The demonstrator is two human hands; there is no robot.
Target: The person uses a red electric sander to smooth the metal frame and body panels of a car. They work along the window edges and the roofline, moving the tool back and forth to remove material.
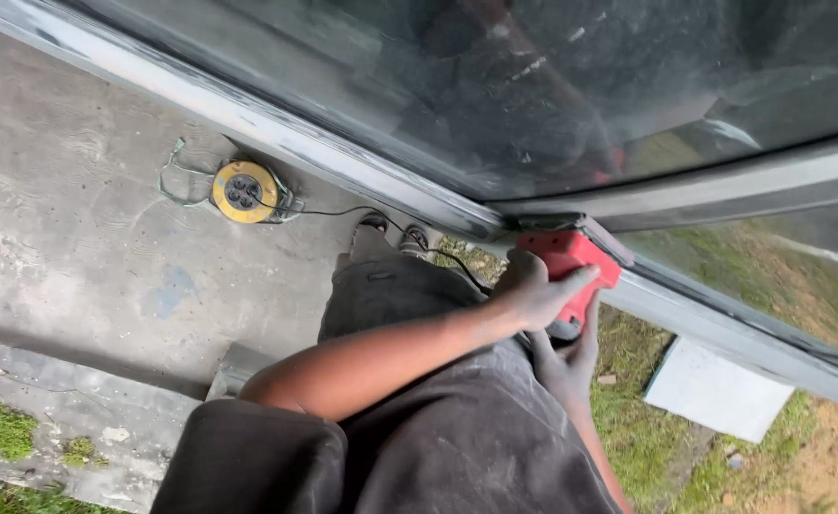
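On red sander [571,257], both hands [542,314] clasped.

Front of the red sander [567,257] behind the grey frame [723,190]; right hand [563,366] partly under it.

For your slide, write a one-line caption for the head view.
Both hands, left and right, press a red power sander against a grey window frame.
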